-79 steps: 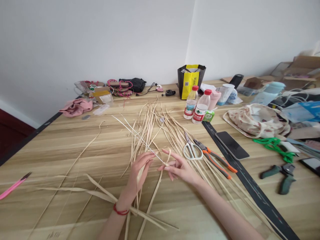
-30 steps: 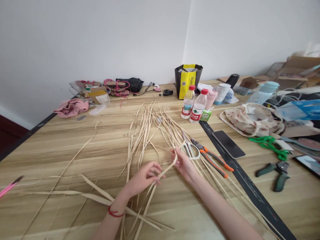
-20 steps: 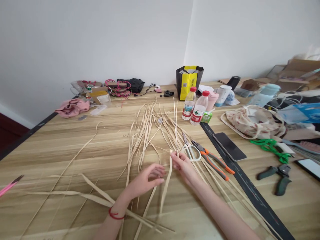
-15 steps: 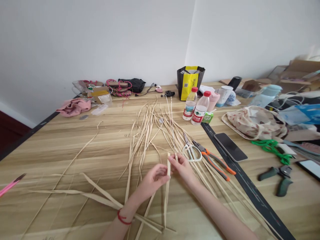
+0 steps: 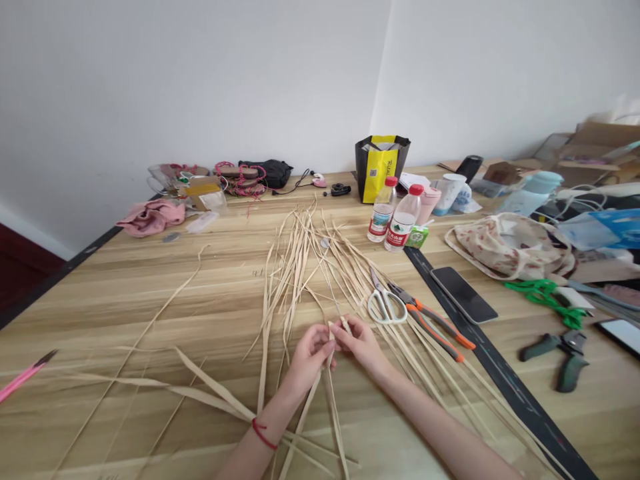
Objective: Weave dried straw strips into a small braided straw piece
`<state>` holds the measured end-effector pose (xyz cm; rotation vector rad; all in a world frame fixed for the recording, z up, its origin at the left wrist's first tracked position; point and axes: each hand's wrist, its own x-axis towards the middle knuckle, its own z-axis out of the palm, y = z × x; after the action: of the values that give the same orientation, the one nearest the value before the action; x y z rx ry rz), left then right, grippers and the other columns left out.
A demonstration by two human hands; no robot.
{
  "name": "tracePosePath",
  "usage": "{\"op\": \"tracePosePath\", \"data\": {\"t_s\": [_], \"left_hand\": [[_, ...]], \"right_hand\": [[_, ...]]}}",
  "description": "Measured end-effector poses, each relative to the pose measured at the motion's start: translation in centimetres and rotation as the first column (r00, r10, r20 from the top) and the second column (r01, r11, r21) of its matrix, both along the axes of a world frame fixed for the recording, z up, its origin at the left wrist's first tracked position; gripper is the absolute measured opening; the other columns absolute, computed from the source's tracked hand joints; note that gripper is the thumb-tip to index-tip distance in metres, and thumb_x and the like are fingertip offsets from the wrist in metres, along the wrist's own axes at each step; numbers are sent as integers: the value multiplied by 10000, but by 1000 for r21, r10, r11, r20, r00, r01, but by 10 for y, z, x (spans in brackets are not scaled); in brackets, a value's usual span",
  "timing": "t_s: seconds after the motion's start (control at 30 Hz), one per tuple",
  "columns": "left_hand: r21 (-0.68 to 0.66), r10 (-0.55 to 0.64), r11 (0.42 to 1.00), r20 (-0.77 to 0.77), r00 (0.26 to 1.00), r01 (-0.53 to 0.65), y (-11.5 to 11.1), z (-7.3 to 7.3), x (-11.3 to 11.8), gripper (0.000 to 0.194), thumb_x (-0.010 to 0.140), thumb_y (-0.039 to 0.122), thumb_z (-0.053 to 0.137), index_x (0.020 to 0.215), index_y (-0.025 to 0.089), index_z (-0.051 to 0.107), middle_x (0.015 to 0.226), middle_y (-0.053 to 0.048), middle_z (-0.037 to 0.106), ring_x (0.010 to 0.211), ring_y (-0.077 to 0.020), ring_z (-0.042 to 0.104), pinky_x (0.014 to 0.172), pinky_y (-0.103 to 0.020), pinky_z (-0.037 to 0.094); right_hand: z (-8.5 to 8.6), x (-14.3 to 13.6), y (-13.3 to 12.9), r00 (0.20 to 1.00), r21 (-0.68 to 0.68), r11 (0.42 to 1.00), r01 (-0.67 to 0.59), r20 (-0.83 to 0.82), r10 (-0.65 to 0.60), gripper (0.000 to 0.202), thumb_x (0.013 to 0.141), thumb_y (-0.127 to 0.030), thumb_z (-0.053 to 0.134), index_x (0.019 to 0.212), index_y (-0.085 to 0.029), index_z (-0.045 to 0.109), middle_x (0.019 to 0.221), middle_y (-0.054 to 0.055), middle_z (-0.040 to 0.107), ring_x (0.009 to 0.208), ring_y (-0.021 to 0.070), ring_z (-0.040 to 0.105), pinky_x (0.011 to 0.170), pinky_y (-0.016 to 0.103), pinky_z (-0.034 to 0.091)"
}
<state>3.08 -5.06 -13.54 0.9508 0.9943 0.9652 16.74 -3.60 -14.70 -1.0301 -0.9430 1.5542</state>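
Note:
Over the near middle of the table, my two hands meet fingertip to fingertip. My left hand [image 5: 309, 360], with a red cord at its wrist, pinches a flat pale straw strip [image 5: 336, 407] whose long end hangs down toward me. My right hand [image 5: 361, 347] is closed on a thin wire [image 5: 331, 283] that points away over the table; its near end appears wrapped in straw. The fingers partly hide where strip and wire come together. Beyond my hands lies a loose bundle of straw strips [image 5: 296, 257].
White-handled scissors [image 5: 387, 307] and orange-handled pliers [image 5: 435, 327] lie to the right of my hands. Farther right are a phone [image 5: 464, 295] and dark green cutters [image 5: 563, 353]. Two red-capped bottles [image 5: 403, 223] stand behind. More strips [image 5: 210, 393] cross the table at left.
Both hands have come slightly lower and closer together. The strip's top end, upright before, has sunk between the fingers, and the wire now leans farther left.

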Motion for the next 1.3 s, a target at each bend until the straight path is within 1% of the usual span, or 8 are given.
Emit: {"op": "tracePosePath", "data": {"t_s": [0.17,0.27,0.33,0.5,0.73,0.87,1.03,1.3], "left_hand": [[26,-34,999,-38,999,35,1,-6,-1,353,673,421,735,862,196,539,721,18,541,636,-160,597,448,-226,458],[30,-45,998,-62,997,47,2,-9,-2,319,687,372,716,900,208,545,743,18,530,718,-179,607,460,-217,463],[30,-56,998,-76,996,58,2,-9,-3,298,692,331,703,919,212,549,723,21,541,699,-169,598,468,-211,455],[26,-47,998,-93,995,50,2,-7,-2,247,720,365,668,857,201,545,660,23,585,566,-127,546,476,-215,416],[-17,7,1000,-89,996,-8,4,3,-5,357,721,528,641,759,181,569,571,26,559,501,-119,508,502,-238,416],[-28,38,999,-95,995,-41,5,4,-6,367,694,529,668,756,173,599,568,28,556,507,-120,502,503,-235,407],[-40,33,999,-93,995,-37,3,5,-5,346,701,506,675,741,168,615,570,29,555,514,-116,493,498,-225,391],[-43,11,999,-66,998,-14,3,6,-6,355,714,511,673,756,162,621,582,25,556,513,-110,487,501,-225,391]], "right_hand": [[2,3,1,1000,-19,1000,-8,0,8,354,650,-481,768,722,-171,614,524,-65,457,426,64,344,421,224,233],[3,4,0,1000,-38,999,-4,-10,4,358,642,-477,773,738,-167,621,525,-64,463,417,58,319,415,224,208],[2,4,0,1000,-48,999,-1,-17,1,363,626,-469,785,745,-167,623,521,-65,466,411,56,312,411,222,198],[0,2,-1,1000,-51,999,-8,-23,7,359,613,-455,797,730,-161,627,479,-75,435,406,58,312,417,222,196],[3,-1,-2,997,-51,998,-48,-63,45,332,645,-446,765,817,-179,667,603,-38,511,482,74,350,464,228,226],[4,-2,-1,992,-54,995,-81,-101,75,328,689,-489,701,815,-187,682,600,-29,481,501,88,331,478,236,209],[1,-3,-1,987,-37,993,-114,-121,108,357,679,-507,715,847,-193,692,619,-28,474,517,88,329,491,235,198],[-7,-2,0,986,19,988,-150,-72,151,384,721,-528,692,912,-195,695,602,-34,479,528,94,337,502,240,213]]}}
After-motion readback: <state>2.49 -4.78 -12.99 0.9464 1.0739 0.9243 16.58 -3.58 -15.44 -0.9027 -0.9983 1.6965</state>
